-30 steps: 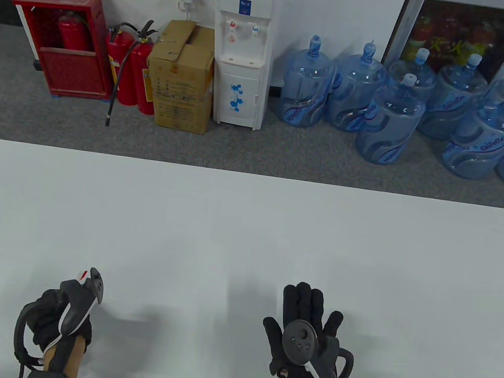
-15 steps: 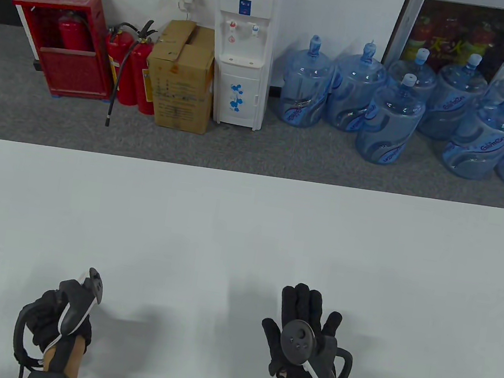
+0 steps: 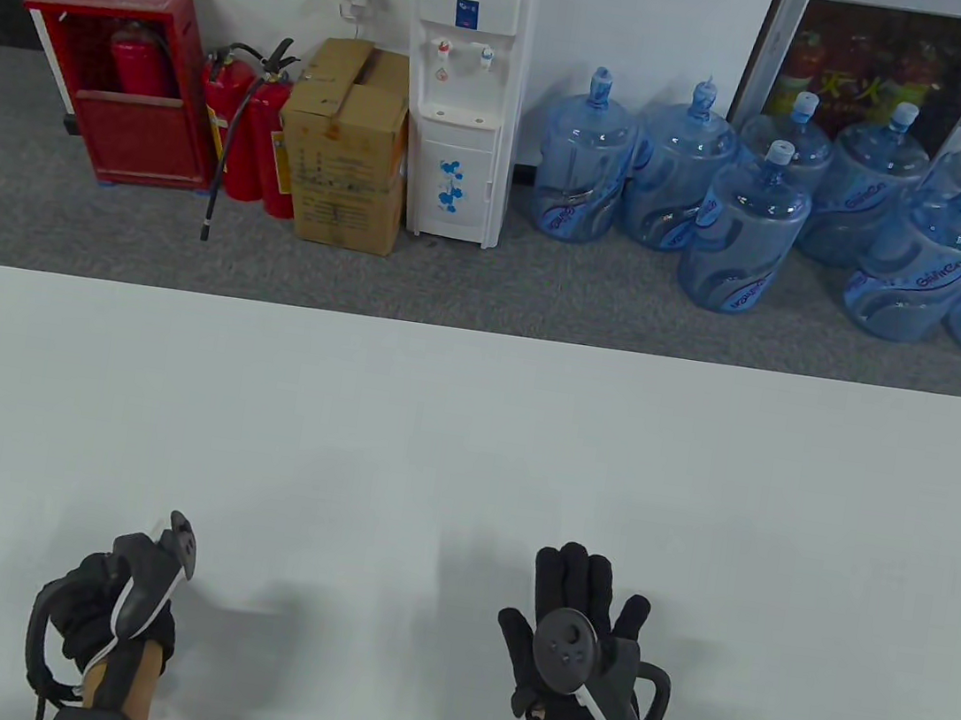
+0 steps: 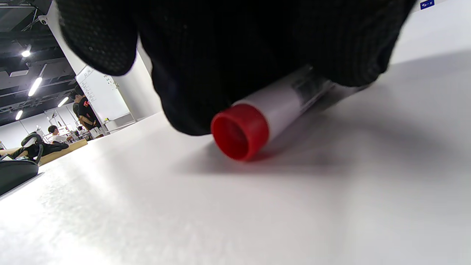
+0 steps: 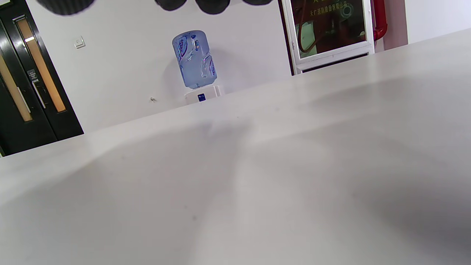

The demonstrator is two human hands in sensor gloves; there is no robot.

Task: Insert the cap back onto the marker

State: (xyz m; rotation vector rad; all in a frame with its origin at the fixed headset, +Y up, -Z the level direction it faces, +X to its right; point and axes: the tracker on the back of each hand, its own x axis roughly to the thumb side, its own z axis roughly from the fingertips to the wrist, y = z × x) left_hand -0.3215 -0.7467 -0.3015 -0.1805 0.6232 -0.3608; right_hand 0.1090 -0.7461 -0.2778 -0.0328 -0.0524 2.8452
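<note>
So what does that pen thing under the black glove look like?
It is a marker with a white, smooth, plastic-looking barrel and a round red end piece facing the left wrist camera, hollow in the middle. It lies nearly flat, low over the white table. The gloved left hand holds it from above and hides its far end, so the tip cannot be seen.

Office: water dispenser (image 3: 460,89), fire extinguishers (image 3: 248,135)
</note>
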